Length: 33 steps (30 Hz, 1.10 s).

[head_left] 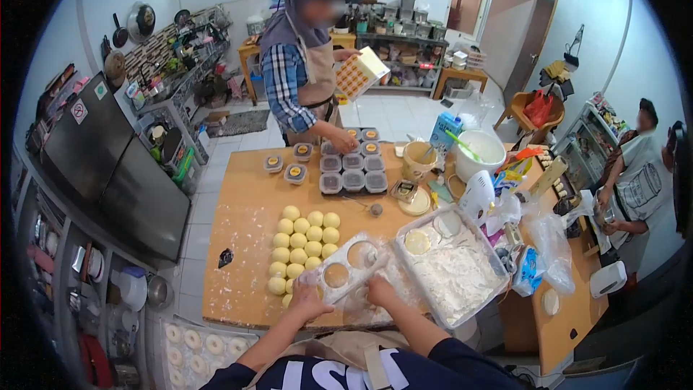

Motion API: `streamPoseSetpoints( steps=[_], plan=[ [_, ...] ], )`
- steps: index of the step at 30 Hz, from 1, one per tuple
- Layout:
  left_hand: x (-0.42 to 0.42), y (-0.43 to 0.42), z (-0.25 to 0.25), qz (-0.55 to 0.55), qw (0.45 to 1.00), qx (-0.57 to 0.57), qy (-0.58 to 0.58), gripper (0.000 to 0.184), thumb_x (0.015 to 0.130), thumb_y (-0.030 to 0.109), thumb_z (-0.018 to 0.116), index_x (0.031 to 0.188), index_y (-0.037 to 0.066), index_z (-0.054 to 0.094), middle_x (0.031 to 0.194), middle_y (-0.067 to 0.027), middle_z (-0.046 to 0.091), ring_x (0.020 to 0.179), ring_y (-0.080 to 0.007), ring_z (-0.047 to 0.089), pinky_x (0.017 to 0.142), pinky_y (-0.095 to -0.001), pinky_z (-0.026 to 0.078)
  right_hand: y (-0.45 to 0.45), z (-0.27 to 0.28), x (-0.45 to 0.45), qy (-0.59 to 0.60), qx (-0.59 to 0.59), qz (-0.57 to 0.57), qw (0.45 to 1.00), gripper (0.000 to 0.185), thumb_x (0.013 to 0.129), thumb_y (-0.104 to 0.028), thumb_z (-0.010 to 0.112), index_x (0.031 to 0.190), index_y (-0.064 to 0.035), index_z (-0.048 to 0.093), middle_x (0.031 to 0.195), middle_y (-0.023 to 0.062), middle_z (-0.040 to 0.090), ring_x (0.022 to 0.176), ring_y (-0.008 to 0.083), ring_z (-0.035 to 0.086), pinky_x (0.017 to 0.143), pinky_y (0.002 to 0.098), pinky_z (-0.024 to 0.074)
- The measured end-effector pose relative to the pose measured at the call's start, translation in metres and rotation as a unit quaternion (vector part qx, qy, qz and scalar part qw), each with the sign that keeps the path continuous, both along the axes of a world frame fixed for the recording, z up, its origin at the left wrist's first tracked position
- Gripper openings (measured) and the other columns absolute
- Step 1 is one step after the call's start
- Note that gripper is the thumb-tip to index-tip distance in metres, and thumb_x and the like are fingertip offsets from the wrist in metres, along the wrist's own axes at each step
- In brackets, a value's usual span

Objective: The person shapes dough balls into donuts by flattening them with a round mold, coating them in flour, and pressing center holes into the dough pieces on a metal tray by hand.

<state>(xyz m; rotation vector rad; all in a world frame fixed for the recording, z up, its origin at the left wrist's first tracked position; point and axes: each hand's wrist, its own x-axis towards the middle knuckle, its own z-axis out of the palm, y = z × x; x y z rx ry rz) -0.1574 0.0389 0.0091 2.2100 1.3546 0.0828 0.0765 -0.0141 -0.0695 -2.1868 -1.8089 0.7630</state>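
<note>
My left hand is closed on the near left end of a flour-dusted white board with two large round holes. Brown shows through both holes. My right hand is curled low over the floured tabletop, just right of the board; its fingers are partly hidden, and what they hold, if anything, I cannot make out. Left of the board, pale yellow dough balls sit in close rows. To the right stands a white tray of flour with flattened dough rounds at its far end.
Across the wooden table, a co-worker holds a sheet of stickers and reaches toward lidded plastic tubs. A hand mixer, white bowl and plastic bags crowd the right. Ring-shaped dough lies lower left. Another person stands far right.
</note>
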Motion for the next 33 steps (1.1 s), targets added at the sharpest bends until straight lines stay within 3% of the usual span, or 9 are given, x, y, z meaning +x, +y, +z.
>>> streamPoseSetpoints(
  steps=[6, 12, 13, 17, 22, 25, 27, 30, 33],
  plan=[
    [0.017, -0.005, 0.011, -0.082, 0.994, 0.013, 0.074, 0.110, 0.052, 0.044, 0.083, 0.137, -0.002, 0.029, 0.136, -0.0243, 0.034, 0.129, -0.0395, 0.030, 0.109, -0.0436, 0.023, -0.044, 0.030, 0.041, 0.058, -0.013, -0.083, 0.995, 0.026, 0.071, -0.011, 0.065, 0.094, -0.0016, 0.062, 0.094, 0.0224, 0.064, 0.091, 0.0364, 0.062, 0.077, 0.0420, 0.0478],
    [0.035, -0.009, -0.016, -0.196, 0.971, 0.034, 0.130, 0.096, 0.056, 0.046, 0.079, 0.131, 0.002, 0.039, 0.127, -0.0234, 0.045, 0.123, -0.0387, 0.037, 0.106, -0.0480, 0.025, -0.091, 0.059, 0.105, 0.150, 0.100, -0.223, 0.958, 0.037, 0.071, -0.023, 0.073, 0.093, 0.0005, 0.055, 0.086, 0.0217, 0.061, 0.081, 0.0339, 0.060, 0.071, 0.0382, 0.0465],
    [0.041, -0.011, -0.019, -0.205, 0.969, 0.032, 0.136, 0.096, 0.056, 0.046, 0.080, 0.131, 0.004, 0.039, 0.127, -0.0233, 0.045, 0.123, -0.0392, 0.037, 0.105, -0.0491, 0.026, -0.088, 0.070, 0.108, 0.153, 0.110, -0.215, 0.958, 0.030, 0.072, -0.009, 0.071, 0.094, 0.0005, 0.054, 0.083, 0.0112, 0.062, 0.077, 0.0175, 0.059, 0.067, 0.0303, 0.0466],
    [0.057, -0.011, -0.039, -0.237, 0.960, 0.076, 0.125, 0.092, 0.050, 0.040, 0.083, 0.125, 0.003, 0.045, 0.127, -0.0213, 0.043, 0.121, -0.0356, 0.040, 0.103, -0.0448, 0.030, -0.074, 0.071, 0.116, 0.406, 0.103, -0.276, 0.865, 0.039, 0.076, -0.002, 0.068, 0.110, 0.0002, 0.048, 0.091, 0.0108, 0.062, 0.082, 0.0183, 0.059, 0.070, 0.0307, 0.0469],
    [0.080, -0.010, -0.030, -0.254, 0.953, 0.022, 0.161, 0.096, 0.059, 0.046, 0.080, 0.135, 0.008, 0.036, 0.135, -0.0234, 0.039, 0.130, -0.0390, 0.032, 0.109, -0.0517, 0.021, -0.061, 0.061, 0.128, 0.433, 0.096, -0.253, 0.860, 0.047, 0.075, 0.003, 0.067, 0.116, 0.0007, 0.043, 0.098, 0.0146, 0.062, 0.087, 0.0198, 0.060, 0.074, 0.0310, 0.0470],
    [0.114, -0.024, -0.021, -0.174, 0.983, 0.056, -0.027, 0.099, 0.060, 0.045, 0.081, 0.137, 0.005, 0.032, 0.139, -0.0237, 0.035, 0.132, -0.0371, 0.030, 0.110, -0.0480, 0.021, -0.055, 0.069, 0.131, 0.459, 0.100, -0.214, 0.856, 0.050, 0.074, 0.006, 0.067, 0.117, 0.0006, 0.041, 0.099, 0.0145, 0.062, 0.091, 0.0203, 0.060, 0.078, 0.0312, 0.0477],
    [0.154, -0.027, -0.023, -0.121, 0.971, -0.062, -0.195, 0.087, 0.072, 0.030, 0.077, 0.139, 0.003, 0.029, 0.137, -0.0194, 0.041, 0.126, -0.0298, 0.041, 0.106, -0.0410, 0.031, -0.049, 0.070, 0.132, 0.482, 0.112, -0.183, 0.849, 0.049, 0.074, 0.006, 0.067, 0.116, 0.0007, 0.041, 0.098, 0.0137, 0.062, 0.092, 0.0199, 0.060, 0.079, 0.0307, 0.0481],
    [0.201, -0.030, 0.003, 0.025, 0.788, -0.390, -0.475, 0.067, 0.080, 0.006, 0.068, 0.136, 0.001, 0.032, 0.130, -0.0147, 0.048, 0.117, -0.0218, 0.050, 0.097, -0.0343, 0.042, -0.040, 0.100, 0.134, 0.501, 0.121, -0.133, 0.846, 0.047, 0.074, 0.004, 0.066, 0.112, 0.0006, 0.040, 0.100, 0.0131, 0.060, 0.093, 0.0191, 0.060, 0.079, 0.0294, 0.0488],
    [0.221, -0.028, 0.001, 0.050, 0.762, -0.383, -0.520, 0.064, 0.082, -0.001, 0.064, 0.137, 0.002, 0.032, 0.118, -0.0094, 0.057, 0.107, -0.0154, 0.056, 0.092, -0.0289, 0.045, -0.034, 0.101, 0.140, 0.471, 0.176, -0.109, 0.857, 0.044, 0.073, 0.000, 0.068, 0.108, 0.0001, 0.043, 0.098, 0.0124, 0.060, 0.090, 0.0181, 0.060, 0.077, 0.0290, 0.0479]
  ],
)
